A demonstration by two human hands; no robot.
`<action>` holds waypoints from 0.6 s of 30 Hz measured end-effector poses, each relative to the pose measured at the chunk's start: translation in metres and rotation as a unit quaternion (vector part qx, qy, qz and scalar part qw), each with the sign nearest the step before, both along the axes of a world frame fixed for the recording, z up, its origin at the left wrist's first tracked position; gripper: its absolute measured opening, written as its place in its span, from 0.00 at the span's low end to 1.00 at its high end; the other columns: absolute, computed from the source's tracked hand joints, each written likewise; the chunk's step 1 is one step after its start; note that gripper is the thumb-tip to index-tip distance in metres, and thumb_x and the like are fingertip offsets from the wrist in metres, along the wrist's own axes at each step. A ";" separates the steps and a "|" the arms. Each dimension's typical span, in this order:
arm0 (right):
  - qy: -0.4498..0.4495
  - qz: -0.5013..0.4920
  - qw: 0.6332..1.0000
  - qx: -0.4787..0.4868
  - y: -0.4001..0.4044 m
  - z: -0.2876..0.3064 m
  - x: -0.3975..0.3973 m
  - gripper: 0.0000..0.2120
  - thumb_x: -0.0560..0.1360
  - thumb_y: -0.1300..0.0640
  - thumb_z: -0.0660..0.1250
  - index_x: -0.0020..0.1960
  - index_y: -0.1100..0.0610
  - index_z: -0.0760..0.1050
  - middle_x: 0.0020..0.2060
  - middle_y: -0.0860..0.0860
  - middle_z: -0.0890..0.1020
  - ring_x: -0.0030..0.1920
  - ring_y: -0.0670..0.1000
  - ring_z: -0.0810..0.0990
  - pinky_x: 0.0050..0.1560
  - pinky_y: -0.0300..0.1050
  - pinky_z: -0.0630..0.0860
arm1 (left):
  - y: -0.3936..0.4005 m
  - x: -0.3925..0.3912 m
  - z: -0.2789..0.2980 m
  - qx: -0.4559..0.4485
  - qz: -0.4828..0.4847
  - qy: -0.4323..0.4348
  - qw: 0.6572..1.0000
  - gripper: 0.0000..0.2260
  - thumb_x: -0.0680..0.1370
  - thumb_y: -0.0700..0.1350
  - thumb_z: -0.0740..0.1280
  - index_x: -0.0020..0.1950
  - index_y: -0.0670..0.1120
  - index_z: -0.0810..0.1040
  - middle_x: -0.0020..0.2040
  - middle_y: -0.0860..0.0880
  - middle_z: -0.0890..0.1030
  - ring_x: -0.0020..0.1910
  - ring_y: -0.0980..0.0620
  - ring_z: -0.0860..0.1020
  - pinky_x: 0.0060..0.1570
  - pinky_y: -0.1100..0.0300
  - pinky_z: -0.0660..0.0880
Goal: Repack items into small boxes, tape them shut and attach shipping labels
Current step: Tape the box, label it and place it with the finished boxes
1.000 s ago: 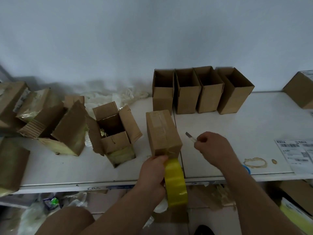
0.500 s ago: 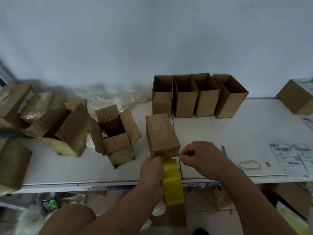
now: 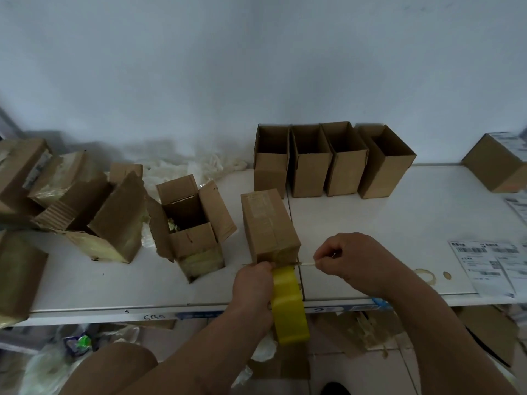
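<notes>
- Cardboard, taped along its top, makes up the closed box (image 3: 269, 223) that stands on the white bench (image 3: 370, 223) near its front edge, just in front of the two hands.
- Left hand (image 3: 252, 289) curls its grip round a yellow tape roll (image 3: 288, 306); the roll hangs partly past the bench's front edge, and its upper end meets the box's near bottom edge.
- Right hand (image 3: 350, 260) pinches a thin blade (image 3: 303, 263) between curled fingers, the blade lying level across the tape at the base of the box.
- Four open empty boxes (image 3: 333, 163) stand side by side in a row at the back, against the wall.
- An opened box (image 3: 194, 229) with its flaps up stands left of the closed one; more torn boxes (image 3: 94, 212) lie further left.
- Shipping labels (image 3: 490, 266) with barcodes lie flat on the right of the bench; their print is too small to read.
- Handwritten marks (image 3: 154, 317) on the bench's front edge are too blurred to read.
- Another closed box (image 3: 496, 163) bearing a label sits at the far right.
</notes>
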State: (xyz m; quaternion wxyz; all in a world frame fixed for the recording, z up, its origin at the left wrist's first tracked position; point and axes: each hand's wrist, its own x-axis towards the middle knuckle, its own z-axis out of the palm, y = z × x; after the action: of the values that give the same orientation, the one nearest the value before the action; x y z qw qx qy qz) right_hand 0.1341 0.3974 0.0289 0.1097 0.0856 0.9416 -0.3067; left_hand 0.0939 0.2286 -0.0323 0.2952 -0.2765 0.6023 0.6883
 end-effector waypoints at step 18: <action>0.147 0.075 0.986 0.012 -0.009 -0.041 -0.036 0.27 0.73 0.37 0.66 0.71 0.40 0.68 0.75 0.40 0.61 0.76 0.45 0.52 0.76 0.51 0.52 | -0.007 0.001 0.002 -0.002 -0.034 0.041 0.999 0.06 0.79 0.40 0.66 0.52 0.40 0.81 0.47 0.36 0.83 0.46 0.36 0.83 0.45 0.45 0.82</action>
State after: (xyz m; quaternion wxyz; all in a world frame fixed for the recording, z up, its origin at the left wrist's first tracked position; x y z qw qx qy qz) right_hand 0.0984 0.3880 -0.0119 -0.0085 -0.0304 0.9549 -0.2953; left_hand 0.0946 0.2214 -0.0300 0.2928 -0.2283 0.6239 0.6877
